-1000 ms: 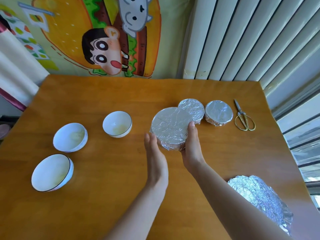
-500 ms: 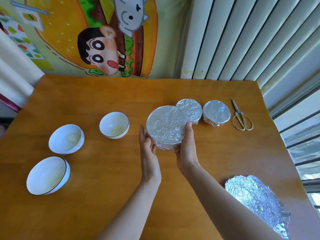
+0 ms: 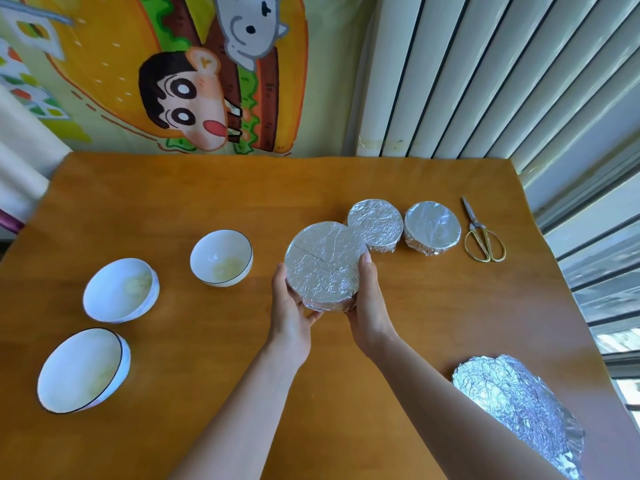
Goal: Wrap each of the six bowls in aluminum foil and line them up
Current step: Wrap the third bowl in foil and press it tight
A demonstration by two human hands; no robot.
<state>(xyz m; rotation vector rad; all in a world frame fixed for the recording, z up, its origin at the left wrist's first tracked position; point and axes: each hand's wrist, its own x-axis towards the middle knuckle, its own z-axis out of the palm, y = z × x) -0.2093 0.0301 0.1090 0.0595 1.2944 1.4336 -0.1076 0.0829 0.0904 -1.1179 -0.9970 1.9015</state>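
**Inspector:** Which step is recorded as in hand?

**Assessor:** The third wrapping is judged all but finished. The held wrapped bowl (image 3: 323, 265) is kept over the table (image 3: 173, 202), tilted towards the camera. The left hand (image 3: 291, 306) is curled round its left and lower edge. The right hand (image 3: 369, 303) is clamped on its right edge, with the thumb laid by the rim. Whether the base touches the wood cannot be told.

**Inspector:** What is noted of the row?

**Assessor:** Two finished pieces are set close side by side at the far right: the inner wrapped bowl (image 3: 375, 223) and the outer wrapped bowl (image 3: 432, 226). The scissors (image 3: 483, 233) are laid just beyond them.

**Inspector:** What is called for next?

**Assessor:** A level set-down just left of the inner wrapped bowl, in line with the pair, is expected. Light pressure is advised, since a straight crease or slit is seen across the foil top. Three remain unwrapped at the left: the far bare bowl (image 3: 221, 258), the middle bare bowl (image 3: 119, 289) and the near bare bowl (image 3: 81, 368). The loose foil (image 3: 519, 407) is kept at the near right.

**Inspector:** Materials?

**Assessor:** The foil is thin, bright and crinkled. It is drawn flat over the mouths and bunched at the sides. The bowls are round, white and glossy, and a dark rim line shows on at least two; ceramic is presumed. The scissors are fitted with gold-coloured loop handles. The table is finished in smooth orange-brown wood
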